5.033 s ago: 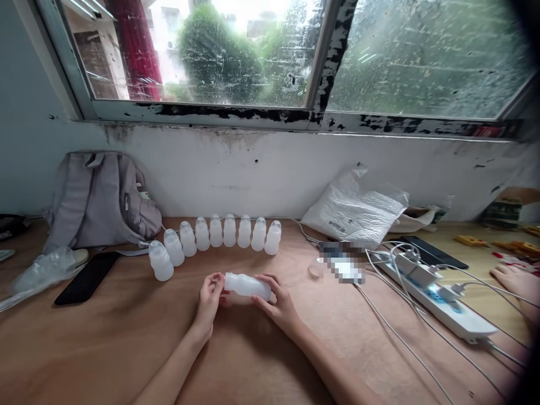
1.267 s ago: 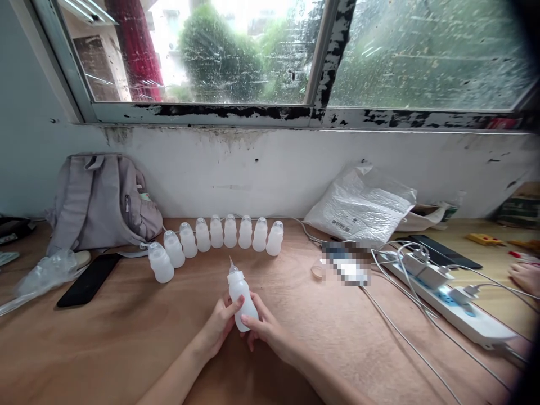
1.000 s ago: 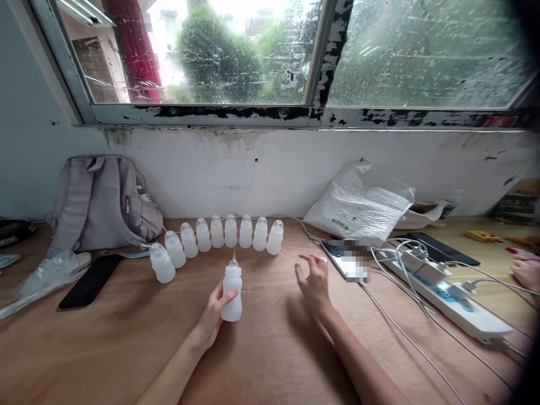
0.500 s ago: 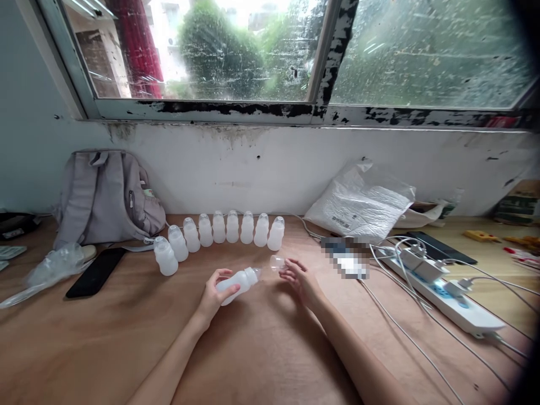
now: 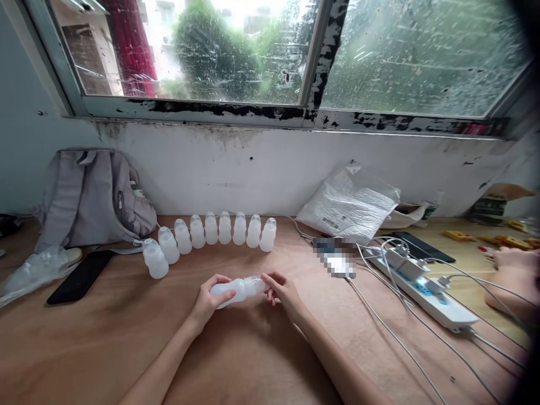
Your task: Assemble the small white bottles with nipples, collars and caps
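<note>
While the left hand [image 5: 213, 295] keeps its grip closed around the body of a frosted white plastic bottle with a waisted shape [image 5: 232, 292], the bottle lies nearly horizontal, its neck directed to the right. A clear, domed plastic cap [image 5: 254, 285] is positioned over the neck end, in line with the bottle. The right hand [image 5: 282, 289] has its grip narrowed at the outer end of the cap, fingertips touching it; whether the cap is fully seated cannot be told.

The bottle is located at the front centre of the brown wooden tabletop [image 5: 253, 365], between the two hands; contact with the surface cannot be confirmed. Behind it, nine matching frosted white capped bottles [image 5: 211, 229] stand upright in a curved row.

To the left of the row are a grey fabric backpack [image 5: 93, 197] and, in front of it, a flat black rectangular device [image 5: 80, 277]. To the right are a silvery-white plastic mailing bag [image 5: 350, 205] and a long white power strip [image 5: 451, 315] with plugs and cables attached.
</note>
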The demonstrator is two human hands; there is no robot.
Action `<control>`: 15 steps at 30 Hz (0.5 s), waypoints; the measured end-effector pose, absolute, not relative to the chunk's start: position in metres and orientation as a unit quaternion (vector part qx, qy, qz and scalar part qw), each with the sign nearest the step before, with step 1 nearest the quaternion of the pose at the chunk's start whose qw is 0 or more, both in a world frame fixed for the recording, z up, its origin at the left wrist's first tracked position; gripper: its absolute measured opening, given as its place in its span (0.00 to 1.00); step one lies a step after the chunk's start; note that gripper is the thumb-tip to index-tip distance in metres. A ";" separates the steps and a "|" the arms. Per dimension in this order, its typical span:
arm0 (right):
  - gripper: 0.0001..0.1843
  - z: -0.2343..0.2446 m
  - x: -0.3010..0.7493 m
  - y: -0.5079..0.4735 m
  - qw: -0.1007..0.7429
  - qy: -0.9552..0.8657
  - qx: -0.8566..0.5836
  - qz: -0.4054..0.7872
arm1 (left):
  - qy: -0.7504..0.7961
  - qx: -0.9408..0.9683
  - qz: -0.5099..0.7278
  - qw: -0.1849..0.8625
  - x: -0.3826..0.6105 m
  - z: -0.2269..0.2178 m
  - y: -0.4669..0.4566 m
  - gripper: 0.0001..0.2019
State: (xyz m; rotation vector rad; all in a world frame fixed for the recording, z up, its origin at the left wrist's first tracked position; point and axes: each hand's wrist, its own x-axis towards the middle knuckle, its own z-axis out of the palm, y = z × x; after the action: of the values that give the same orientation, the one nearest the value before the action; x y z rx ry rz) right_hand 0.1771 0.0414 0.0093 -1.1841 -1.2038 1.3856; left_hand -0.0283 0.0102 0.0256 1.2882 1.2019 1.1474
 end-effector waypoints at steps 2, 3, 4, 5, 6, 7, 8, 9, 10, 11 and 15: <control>0.18 0.009 0.175 0.040 0.455 -0.502 -0.480 0.557 | 0.494 0.528 0.472 0.504 -0.030 0.025 0.010 0.15; 0.18 0.009 0.175 0.039 0.454 -0.508 -0.481 0.552 | 0.492 0.526 0.471 0.508 -0.031 0.025 0.010 0.15; 0.18 0.009 0.174 0.038 0.453 -0.515 -0.481 0.545 | 0.490 0.525 0.470 0.513 -0.031 0.024 0.010 0.15; 0.17 0.009 0.173 0.037 0.453 -0.525 -0.482 0.536 | 0.487 0.524 0.471 0.516 -0.032 0.024 0.010 0.15; 0.17 0.008 0.173 0.036 0.452 -0.537 -0.481 0.525 | 0.485 0.523 0.474 0.516 -0.031 0.024 0.009 0.15; 0.17 0.008 0.172 0.034 0.451 -0.552 -0.479 0.512 | 0.485 0.519 0.481 0.514 -0.031 0.023 0.009 0.14; 0.16 0.008 0.171 0.032 0.447 -0.570 -0.475 0.500 | 0.488 0.513 0.489 0.509 -0.030 0.023 0.008 0.14; 0.16 0.008 0.169 0.030 0.441 -0.589 -0.470 0.487 | 0.493 0.504 0.499 0.504 -0.028 0.022 0.007 0.13; 0.17 0.008 0.167 0.027 0.436 -0.608 -0.464 0.474 | 0.500 0.493 0.507 0.500 -0.027 0.021 0.006 0.13; 0.18 0.008 0.165 0.024 0.433 -0.626 -0.458 0.458 | 0.506 0.482 0.514 0.498 -0.025 0.020 0.005 0.13; 0.19 0.006 0.155 0.014 0.448 -0.674 -0.454 0.372 | 0.509 0.453 0.530 0.505 -0.024 0.019 0.001 0.15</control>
State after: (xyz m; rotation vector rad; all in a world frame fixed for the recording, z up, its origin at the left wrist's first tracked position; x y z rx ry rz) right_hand 0.1549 0.0138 0.0060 -1.1234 -1.6686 0.9202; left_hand -0.0236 0.0009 0.0186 1.0922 1.2278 1.2783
